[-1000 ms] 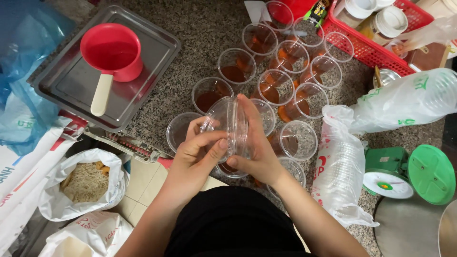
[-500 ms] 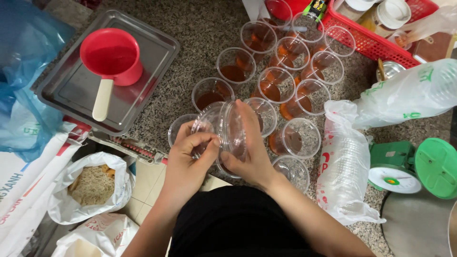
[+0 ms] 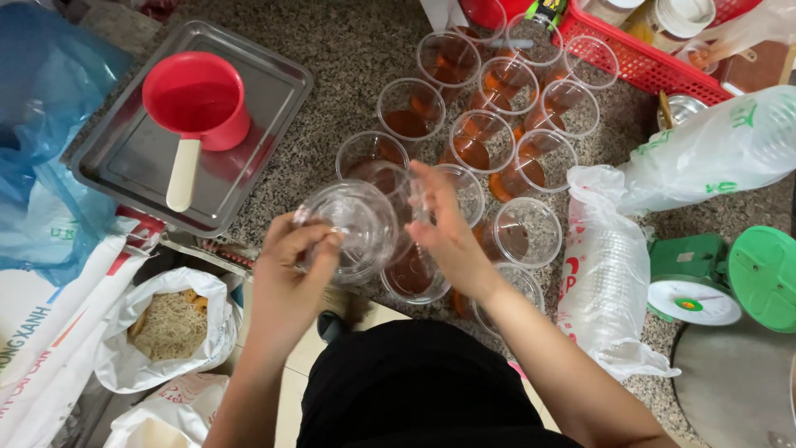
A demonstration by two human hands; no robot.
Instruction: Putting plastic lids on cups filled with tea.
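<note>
Hands meet over the near edge of the speckled stone counter [image 3: 332,75]: left hand [image 3: 290,274] curls its fingers round the rim of a clear plastic cup [image 3: 352,224], tilted with its mouth toward the camera; right hand [image 3: 444,232] is held flat and upright, fingers together, against the cup's far side, a second clear edge at its fingertips, though whether that is a lid or another cup cannot be told. Filled cups of amber liquid [image 3: 481,141] stand packed rim to rim just beyond and below the hands, leaving little open room there; the counter opens only toward the steel tray [image 3: 108,166] at left, which carries a red scoop [image 3: 195,104]. At right a bagged sleeve of stacked cups [image 3: 605,282] lies close to the forearm, a green scale [image 3: 692,278] beyond it and a red basket [image 3: 655,58] cut off at the top edge. Cups under the right wrist are partly hidden. Against half a second earlier, the left hand has dropped and drawn the cup leftward, away from the right palm.
</note>
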